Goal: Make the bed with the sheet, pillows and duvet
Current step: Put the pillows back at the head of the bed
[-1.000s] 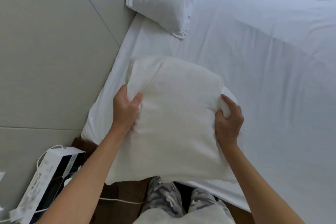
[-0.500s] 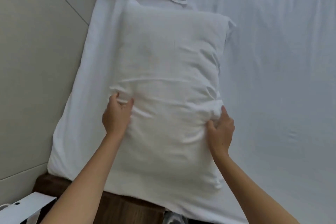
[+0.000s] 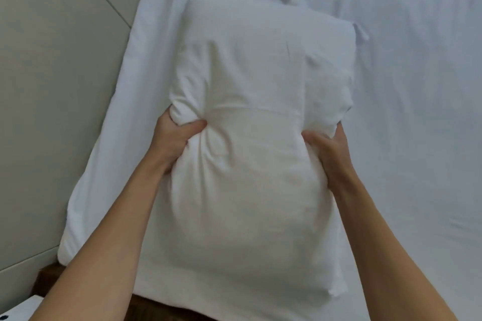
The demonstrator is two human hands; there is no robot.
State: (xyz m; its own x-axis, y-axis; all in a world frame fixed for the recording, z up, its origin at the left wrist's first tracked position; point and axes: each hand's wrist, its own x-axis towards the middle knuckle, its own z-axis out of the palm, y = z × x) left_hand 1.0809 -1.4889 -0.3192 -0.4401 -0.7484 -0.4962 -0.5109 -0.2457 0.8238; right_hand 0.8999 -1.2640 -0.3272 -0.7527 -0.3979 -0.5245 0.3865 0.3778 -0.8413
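Two bare forearms, entering from the lower edge. No sleeves within view, no watch, bracelet or ring visible. Left hand point(image 3: 175, 138) and right hand point(image 3: 329, 150) uncovered, no gloves. Left thumb seen whole, short plain nail; the other left fingers point(image 3: 167, 118) mostly hidden from view. Right fingers point(image 3: 339, 130) seen only in part, nails not discernible. Slender wrists, smooth forearms, no marks or tattoos discernible. Nothing of the clothing within view.
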